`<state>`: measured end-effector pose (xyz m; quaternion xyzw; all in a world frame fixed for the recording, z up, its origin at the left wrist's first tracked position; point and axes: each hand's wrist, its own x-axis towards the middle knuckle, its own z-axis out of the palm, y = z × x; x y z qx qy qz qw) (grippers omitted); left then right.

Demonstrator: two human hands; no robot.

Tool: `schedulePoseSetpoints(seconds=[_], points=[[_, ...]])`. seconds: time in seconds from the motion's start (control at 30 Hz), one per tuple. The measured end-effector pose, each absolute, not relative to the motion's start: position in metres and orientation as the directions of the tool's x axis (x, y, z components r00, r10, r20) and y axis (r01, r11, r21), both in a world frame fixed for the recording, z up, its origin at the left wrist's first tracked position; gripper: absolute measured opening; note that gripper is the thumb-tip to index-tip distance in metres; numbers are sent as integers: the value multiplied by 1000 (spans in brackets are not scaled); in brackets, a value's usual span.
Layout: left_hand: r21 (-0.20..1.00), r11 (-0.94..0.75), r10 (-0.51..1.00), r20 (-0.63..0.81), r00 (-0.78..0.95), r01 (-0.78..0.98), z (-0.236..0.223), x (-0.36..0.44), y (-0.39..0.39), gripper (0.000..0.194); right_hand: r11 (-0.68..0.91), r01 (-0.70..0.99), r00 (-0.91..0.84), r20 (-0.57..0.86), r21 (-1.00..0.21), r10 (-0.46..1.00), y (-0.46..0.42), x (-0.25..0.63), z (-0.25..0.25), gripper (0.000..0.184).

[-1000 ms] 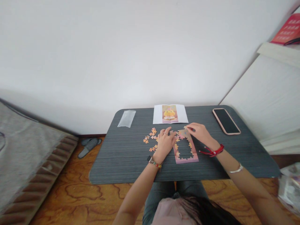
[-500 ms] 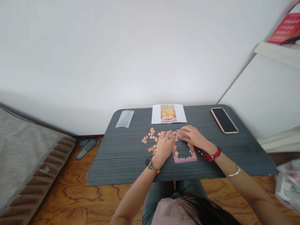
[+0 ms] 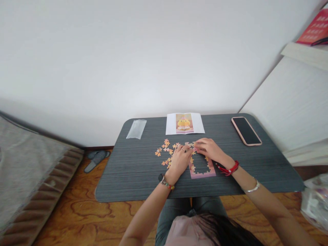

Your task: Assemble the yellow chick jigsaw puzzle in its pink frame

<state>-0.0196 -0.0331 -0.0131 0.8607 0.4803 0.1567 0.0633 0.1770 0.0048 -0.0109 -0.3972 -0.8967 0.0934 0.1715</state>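
A partly assembled jigsaw puzzle (image 3: 203,175) lies on the table, a pink and yellow border around an open middle. My left hand (image 3: 180,160) is closed on its upper left edge, fingertips bent down onto the pieces. From the other side my right hand (image 3: 209,149) pinches at the top of the puzzle, close to the left fingertips. Its fingers mostly hide the small piece there. Loose orange and pink puzzle pieces (image 3: 166,149) are scattered left of my left hand, some of them partly covered by it.
Behind the puzzle lies a white sheet with a printed yellow character (image 3: 198,123). A clear plastic bag (image 3: 136,129) is at the table's back left, and a phone in a pink case (image 3: 246,131) at the back right. The dark table (image 3: 123,174) stands against a white wall.
My right hand has come left from the puzzle's upper right corner, a small piece in its fingers, to the top edge beside my left hand. The left hand has hardly moved.
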Motion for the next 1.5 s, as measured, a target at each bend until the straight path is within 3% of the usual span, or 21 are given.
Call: schedulePoseSetpoints(seconds=[0.27, 0.5, 0.73, 1.03, 1.33, 1.5], points=[[266, -545, 838, 214, 503, 795, -11, -20, -32, 22, 646, 689, -594, 254, -330, 763, 9, 175, -16, 17], [284, -542, 839, 222, 496, 791, -10, -19, -33, 22, 666, 713, -618, 252, -221, 745, 0, 171, -9, 21], [287, -528, 848, 236, 475, 800, -10, -19, -32, 22, 623, 748, -556, 295, -231, 777, -3, 167, -12, 18], [316, -536, 843, 242, 480, 783, -13, -20, -30, 18, 614, 775, -561, 283, -151, 778, -12, 160, -12, 20], [356, -493, 868, 270, 418, 794, -15, -22, -27, 22, 640, 705, -573, 286, -305, 768, 8, 163, -15, 15], [348, -391, 914, 252, 317, 852, -13, -23, -26, 30, 650, 711, -617, 206, -271, 760, 25, 151, -8, 16]])
